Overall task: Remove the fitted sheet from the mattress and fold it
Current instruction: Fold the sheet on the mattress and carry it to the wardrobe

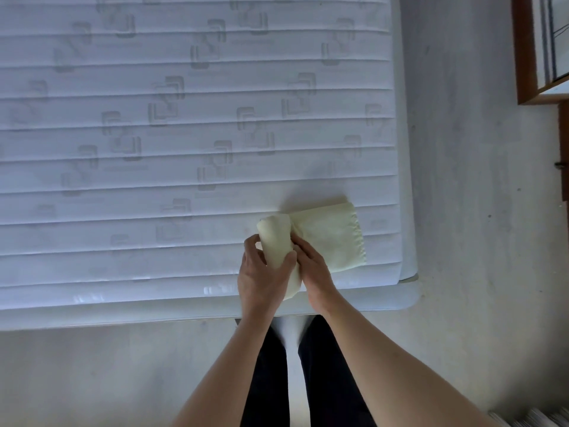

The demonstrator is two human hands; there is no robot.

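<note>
The pale yellow fitted sheet (329, 235) lies folded small on the bare white quilted mattress (154, 149), near its front right corner. Its left part is rolled into a thick tube. My left hand (261, 272) wraps around that roll from the left, thumb over the top. My right hand (311, 266) presses its fingers against the roll's right side, where the flat part begins. The flat part spreads to the right, its gathered edge facing the mattress side.
The mattress front edge (184, 309) runs just before my legs. Pale floor (462, 211) lies to the right and below. A wooden-framed piece of furniture (529, 72) stands at the upper right. Some white items (535, 419) sit at the bottom right corner.
</note>
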